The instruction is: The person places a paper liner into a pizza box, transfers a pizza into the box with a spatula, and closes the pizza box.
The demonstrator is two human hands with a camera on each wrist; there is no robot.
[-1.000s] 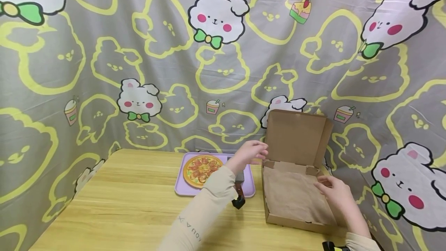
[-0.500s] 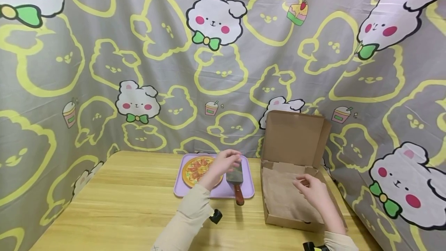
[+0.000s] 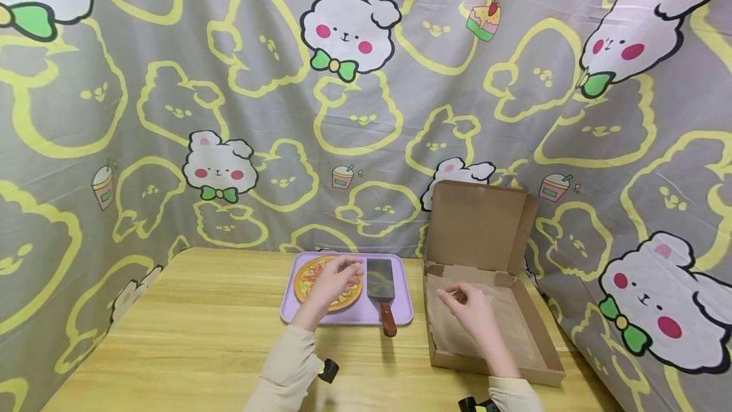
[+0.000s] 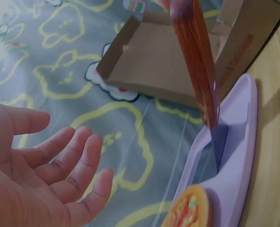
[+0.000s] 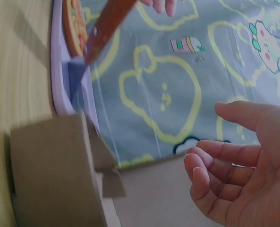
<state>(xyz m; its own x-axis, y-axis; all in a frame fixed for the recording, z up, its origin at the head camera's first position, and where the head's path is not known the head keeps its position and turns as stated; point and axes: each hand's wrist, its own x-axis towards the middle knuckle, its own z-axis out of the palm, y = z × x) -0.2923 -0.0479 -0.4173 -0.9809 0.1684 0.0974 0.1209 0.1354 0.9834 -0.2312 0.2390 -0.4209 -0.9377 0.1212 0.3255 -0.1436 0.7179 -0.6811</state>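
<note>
My left hand point(image 3: 337, 278) hovers over a round pizza point(image 3: 305, 278) on a lilac tray point(image 3: 404, 310), hiding part of it. In the left wrist view its fingers are loosely bent and hold nothing. Beside the pizza lies a spatula point(image 3: 380, 280) with a flat metal blade; its wooden handle point(image 3: 388, 322) sticks out past the tray's near edge. My right hand point(image 3: 469, 307) is over the left part of an open cardboard pizza box point(image 3: 496, 370). Nothing is between its relaxed fingers in the right wrist view.
The box's lid point(image 3: 477, 227) stands upright at the back, near a patterned curtain point(image 3: 366, 119). Brown paper point(image 3: 515, 323) lines the box. The wooden table point(image 3: 189, 323) extends to the left of the tray.
Both hands have moved left: the left from beside the box lid, across the spatula, to above the pizza; the right from the box's right side toward its left. The spatula is now uncovered.
</note>
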